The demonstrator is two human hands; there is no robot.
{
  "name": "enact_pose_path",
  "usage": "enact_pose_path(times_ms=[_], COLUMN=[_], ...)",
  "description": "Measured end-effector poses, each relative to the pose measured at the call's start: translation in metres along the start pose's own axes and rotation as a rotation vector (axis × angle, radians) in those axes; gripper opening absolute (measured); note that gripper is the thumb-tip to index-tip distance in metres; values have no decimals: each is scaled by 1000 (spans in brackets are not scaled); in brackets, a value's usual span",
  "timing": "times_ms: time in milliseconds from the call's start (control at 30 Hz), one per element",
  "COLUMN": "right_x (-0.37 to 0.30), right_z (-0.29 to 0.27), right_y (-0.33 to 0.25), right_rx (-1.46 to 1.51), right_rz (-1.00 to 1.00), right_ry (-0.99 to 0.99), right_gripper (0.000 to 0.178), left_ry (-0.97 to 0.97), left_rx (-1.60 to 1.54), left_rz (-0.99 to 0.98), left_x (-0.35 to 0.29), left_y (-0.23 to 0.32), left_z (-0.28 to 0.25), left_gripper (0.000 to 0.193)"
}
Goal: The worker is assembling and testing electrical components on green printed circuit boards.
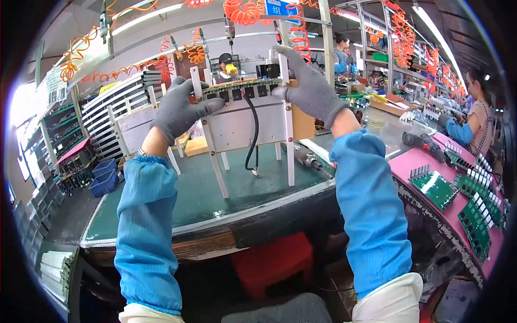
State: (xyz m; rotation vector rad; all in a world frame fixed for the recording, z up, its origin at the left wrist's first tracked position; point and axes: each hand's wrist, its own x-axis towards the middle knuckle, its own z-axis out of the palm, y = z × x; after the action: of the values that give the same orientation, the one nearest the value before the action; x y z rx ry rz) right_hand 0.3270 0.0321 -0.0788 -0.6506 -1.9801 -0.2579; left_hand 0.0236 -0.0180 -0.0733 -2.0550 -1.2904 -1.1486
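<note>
A metal frame [245, 129] with long pale legs stands upright on the green-topped bench [199, 188]. A green circuit board [247, 85] with black parts lies along its top, and a black cable [253, 132] hangs down its front to a small pale connector. Both my hands wear grey gloves. My left hand [186, 107] grips the left upright, its thumb lying across the front. At the right upright, my right hand [315, 89] holds the frame's upper corner, thumb in front and forefinger reaching over the top. Fingertips behind the uprights are partly hidden.
A power screwdriver [307, 157] lies right of the frame; another [425, 144] rests by the pink mat [409, 167] with several circuit boards [433, 188]. Behind on the left stands another metal frame [134, 126]. Blue bins [103, 177] sit farther left. Co-workers work beyond.
</note>
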Motion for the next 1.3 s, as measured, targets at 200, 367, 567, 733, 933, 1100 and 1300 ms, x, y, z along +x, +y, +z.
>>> enact_pose_path(times_ms=[200, 367, 567, 733, 933, 1100, 1300], right_x=[0, -1, -3, -2, 0, -2, 0], right_z=[0, -1, -2, 8, 14, 13, 14], right_y=[-7, -9, -12, 4, -18, -23, -28], right_rx=[-5, 27, 155, 95, -67, -96, 40], right_rz=[41, 120, 116, -144, 39, 63, 106], right_ry=[8, -19, -26, 105, 162, 151, 99], right_gripper=[84, 82, 83, 79, 89, 91, 89], left_ry=[-5, -14, -16, -9, -12, -59, -24], left_rx=[15, 13, 12, -16, 5, -24, -4], left_rz=[-11, -9, -14, -43, -57, -136, -108], left_x=[-1, 0, -2, -2, -5, -5, -6], left_y=[-1, -1, 1, 3, 8, 12, 11], left_z=[-2, -2, -4, -1, -7, -7, -6], left_gripper=[66, 66, 65, 64, 64, 69, 66])
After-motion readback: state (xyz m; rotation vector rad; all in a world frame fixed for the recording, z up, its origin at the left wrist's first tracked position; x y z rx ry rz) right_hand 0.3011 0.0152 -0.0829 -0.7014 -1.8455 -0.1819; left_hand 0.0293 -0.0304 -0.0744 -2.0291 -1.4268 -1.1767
